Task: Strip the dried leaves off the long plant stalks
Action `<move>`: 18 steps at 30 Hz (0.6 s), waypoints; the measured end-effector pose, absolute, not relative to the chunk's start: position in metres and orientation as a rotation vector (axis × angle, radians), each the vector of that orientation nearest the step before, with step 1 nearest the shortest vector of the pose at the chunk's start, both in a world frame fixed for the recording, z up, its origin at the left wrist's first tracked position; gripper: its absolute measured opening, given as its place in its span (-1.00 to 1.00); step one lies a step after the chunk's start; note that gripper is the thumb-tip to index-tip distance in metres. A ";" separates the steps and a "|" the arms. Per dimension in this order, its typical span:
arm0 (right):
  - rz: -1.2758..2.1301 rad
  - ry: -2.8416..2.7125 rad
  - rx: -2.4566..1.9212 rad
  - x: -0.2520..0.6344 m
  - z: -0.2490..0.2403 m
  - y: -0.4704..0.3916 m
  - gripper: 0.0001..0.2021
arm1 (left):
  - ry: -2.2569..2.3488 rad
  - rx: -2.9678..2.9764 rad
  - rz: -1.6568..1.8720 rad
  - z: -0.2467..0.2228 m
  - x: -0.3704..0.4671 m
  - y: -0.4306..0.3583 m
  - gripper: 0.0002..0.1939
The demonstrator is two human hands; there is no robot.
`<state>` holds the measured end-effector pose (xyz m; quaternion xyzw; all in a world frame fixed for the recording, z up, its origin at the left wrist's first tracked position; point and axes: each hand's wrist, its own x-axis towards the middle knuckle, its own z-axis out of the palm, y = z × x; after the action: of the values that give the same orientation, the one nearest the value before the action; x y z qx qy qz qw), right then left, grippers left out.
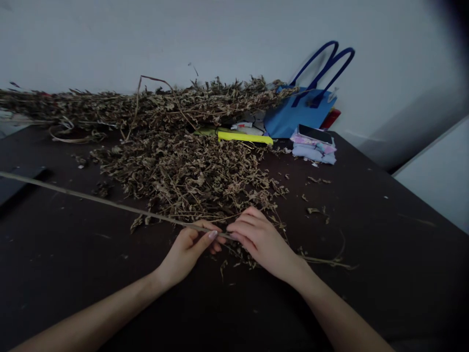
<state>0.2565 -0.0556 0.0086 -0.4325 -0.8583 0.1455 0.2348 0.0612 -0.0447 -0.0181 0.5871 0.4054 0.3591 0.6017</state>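
Observation:
A long dried plant stalk (110,203) runs from the left edge of the view to my two hands at the centre. My left hand (194,247) pinches it between thumb and fingers. Close beside, my right hand (258,239) has its fingers curled over the stalk near its leafy end. Dry leaves hang below the right hand, and a thin stem end (326,261) sticks out to its right. Behind my hands spreads a loose pile of dried leaves (198,171). What the right fingertips grip is partly hidden.
A bundle of dried stalks (161,105) lies along the wall. At the back right are a blue bag (293,117), a yellow strip (245,138) and a phone (315,134) on a tissue pack (313,151). A dark flat object (16,183) lies left on the dark table (377,234).

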 end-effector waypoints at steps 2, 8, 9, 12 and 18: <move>0.420 -2.343 -1.192 0.256 0.009 -0.054 -0.83 | 0.935 1.320 0.834 -0.019 0.062 -0.045 -0.78; 0.445 -2.384 -1.220 0.254 0.014 -0.045 -0.84 | 0.950 1.216 0.859 -0.027 0.061 -0.044 -0.80; 0.459 -2.398 -1.234 0.254 0.015 -0.043 -0.84 | 0.951 1.214 0.865 -0.028 0.060 -0.043 -0.80; 0.518 -2.396 -1.282 0.252 0.019 -0.039 -0.86 | 0.953 1.202 0.882 -0.030 0.059 -0.042 -0.80; 0.734 -2.246 -1.322 0.257 0.023 -0.034 -0.79 | 0.914 1.228 0.893 -0.027 0.060 -0.043 -0.82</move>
<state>0.2567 -0.0337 0.0229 -0.4768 -0.8101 0.2646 0.2154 0.0596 -0.0427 -0.0269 0.5367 0.3994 0.3904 0.6325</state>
